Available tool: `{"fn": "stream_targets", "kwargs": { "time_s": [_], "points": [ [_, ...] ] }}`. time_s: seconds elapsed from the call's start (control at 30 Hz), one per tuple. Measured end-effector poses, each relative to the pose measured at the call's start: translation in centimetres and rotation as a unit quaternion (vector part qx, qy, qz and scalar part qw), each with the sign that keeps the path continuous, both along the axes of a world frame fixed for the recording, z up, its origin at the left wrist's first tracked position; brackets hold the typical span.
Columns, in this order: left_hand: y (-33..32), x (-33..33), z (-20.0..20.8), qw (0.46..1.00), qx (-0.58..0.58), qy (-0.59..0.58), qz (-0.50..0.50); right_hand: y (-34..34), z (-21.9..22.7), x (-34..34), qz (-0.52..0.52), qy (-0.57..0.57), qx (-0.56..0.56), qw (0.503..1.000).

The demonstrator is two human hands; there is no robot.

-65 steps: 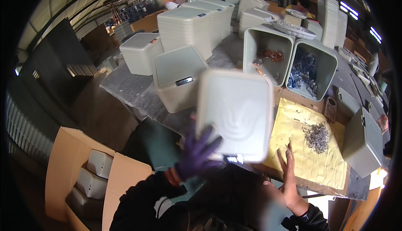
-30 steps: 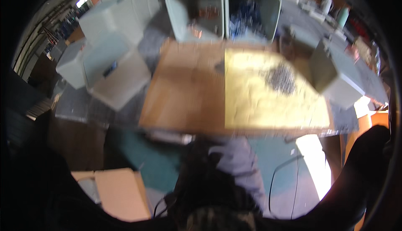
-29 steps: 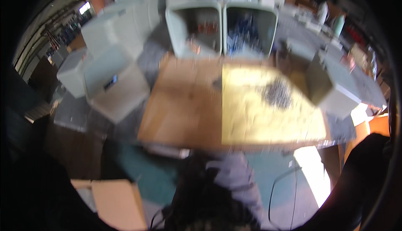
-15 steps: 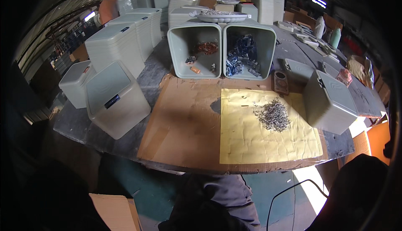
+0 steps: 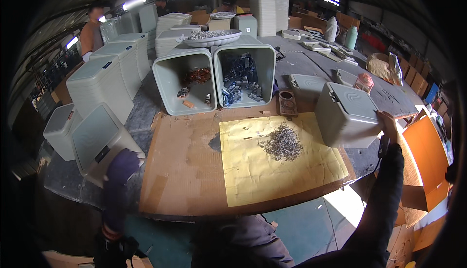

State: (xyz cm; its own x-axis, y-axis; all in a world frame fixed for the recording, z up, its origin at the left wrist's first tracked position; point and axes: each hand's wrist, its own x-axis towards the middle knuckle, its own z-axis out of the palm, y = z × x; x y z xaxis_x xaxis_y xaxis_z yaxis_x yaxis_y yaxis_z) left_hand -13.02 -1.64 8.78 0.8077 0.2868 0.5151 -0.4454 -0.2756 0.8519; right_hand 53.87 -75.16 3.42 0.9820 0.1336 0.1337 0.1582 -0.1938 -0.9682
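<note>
My left hand (image 5: 122,167), in a dark purple glove with fingertips showing, is against the lower side of a tilted grey-green lidded bin (image 5: 92,139). Blur and the glove obscure its finger shape. On the other side, my right hand (image 5: 387,126) is bare, its fingers at the right edge of another lidded bin (image 5: 348,117); some fingers are hidden. Between the hands, a pile of small metal pieces (image 5: 283,144) lies on yellow paper (image 5: 253,180), which rests on brown cardboard (image 5: 170,170).
Two bins on their sides, the left bin (image 5: 160,90) and right bin (image 5: 270,73), hold small coloured parts. A scalloped tray (image 5: 214,39) sits above. Stacked bins (image 5: 104,80) stand left. A wooden block (image 5: 288,103) is behind the paper. An orange-lined carton (image 5: 428,141) stands right.
Both hands have come into view and reached the lidded bins at either side. My view has shifted right, so the table appears farther left and slightly lower.
</note>
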Motion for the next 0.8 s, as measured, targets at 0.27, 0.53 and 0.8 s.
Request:
{"fn": "stream_targets", "kwargs": {
  "time_s": [0.27,0.53,0.8],
  "points": [
    [-0.5,5.8,-1.9,0.992,0.047,0.091,0.08,11.3,9.8,-7.5,-0.299,-0.329,-0.341,0.828],
    [-3.3,14.6,-0.8,0.951,0.305,0.024,-0.051,41.4,9.1,-29.0,0.409,-0.315,-0.14,0.845],
    [-1.8,10.2,-4.8,0.984,0.056,0.1,0.133,45.6,2.7,-25.7,0.352,-0.3,-0.29,0.838]
  ]
}}
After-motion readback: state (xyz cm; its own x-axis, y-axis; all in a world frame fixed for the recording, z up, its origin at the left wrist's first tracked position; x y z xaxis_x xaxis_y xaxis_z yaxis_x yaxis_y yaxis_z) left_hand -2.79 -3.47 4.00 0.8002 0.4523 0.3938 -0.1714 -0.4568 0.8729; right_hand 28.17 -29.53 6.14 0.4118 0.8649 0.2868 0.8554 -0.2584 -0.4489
